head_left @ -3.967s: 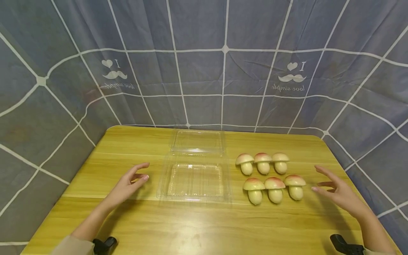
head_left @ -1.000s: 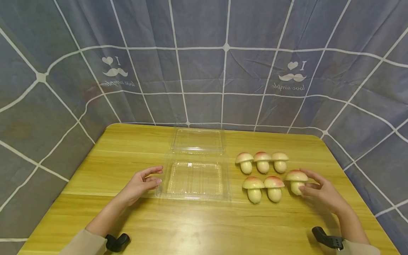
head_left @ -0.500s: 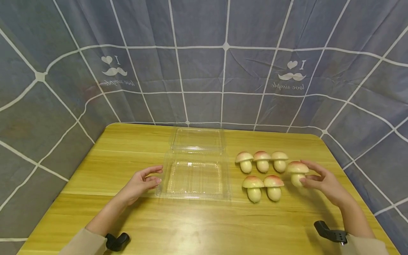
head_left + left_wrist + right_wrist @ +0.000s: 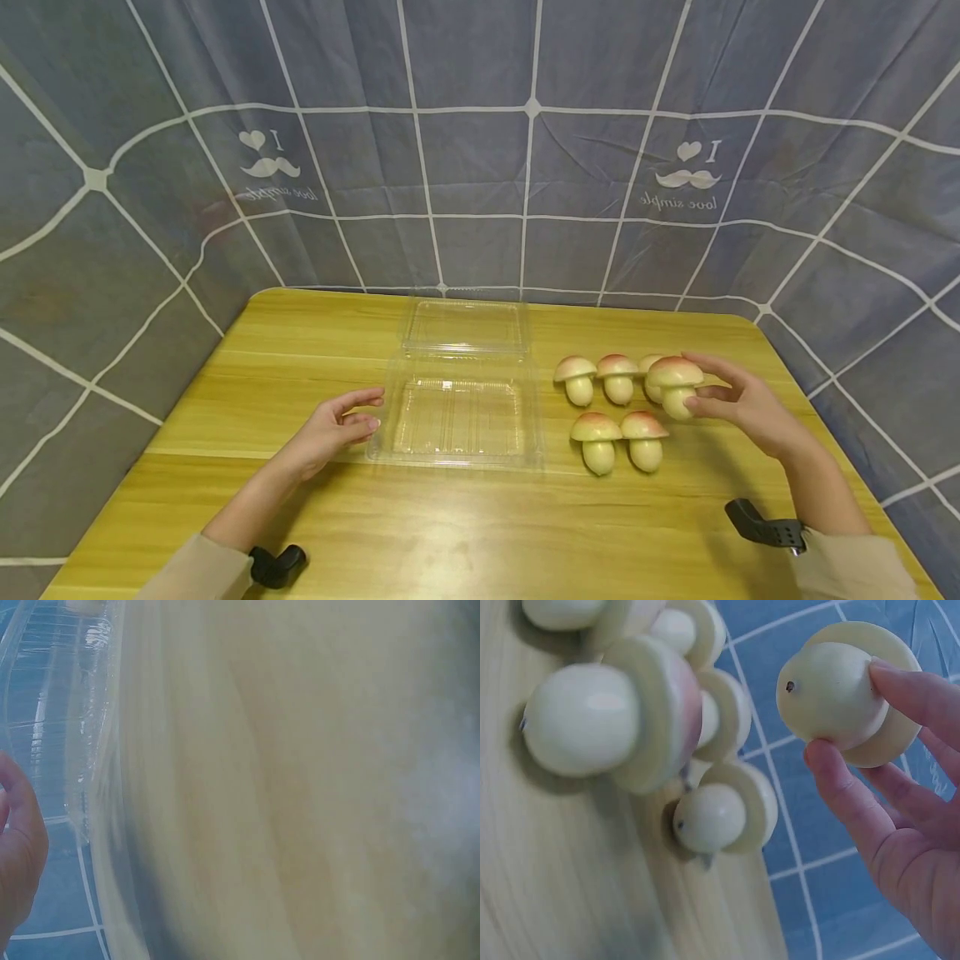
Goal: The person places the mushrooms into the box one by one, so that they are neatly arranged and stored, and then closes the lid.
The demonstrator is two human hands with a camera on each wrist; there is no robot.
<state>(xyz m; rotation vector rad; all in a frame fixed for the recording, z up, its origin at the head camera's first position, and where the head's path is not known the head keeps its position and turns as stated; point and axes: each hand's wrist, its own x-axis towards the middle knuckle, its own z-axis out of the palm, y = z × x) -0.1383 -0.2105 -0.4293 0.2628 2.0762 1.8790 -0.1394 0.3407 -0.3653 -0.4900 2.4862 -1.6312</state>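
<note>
My right hand (image 4: 753,408) pinches a toy mushroom (image 4: 677,375) by its pale stem, with thumb and fingers on either side. This mushroom has a reddish cap and is raised above the table, overlapping the rear row in the head view. In the right wrist view the held mushroom (image 4: 847,694) shows its rounded stem end. Several more mushrooms (image 4: 597,429) lie on the table in two rows. My left hand (image 4: 330,429) has relaxed fingers, tips right at the left rim of a clear plastic clamshell box (image 4: 457,462), which lies unfolded with nothing inside.
The box's lid (image 4: 465,327) lies folded back toward the far edge of the wooden table (image 4: 465,533). A grey curtain (image 4: 480,167) with white lines surrounds the back and sides. Black camera mounts sit on both wrists, the left mount (image 4: 277,567) close over the table.
My right hand reached in from the right, took hold of the front row's rightmost mushroom, lifted it and carried it back and left. My left hand moved right to the box's rim.
</note>
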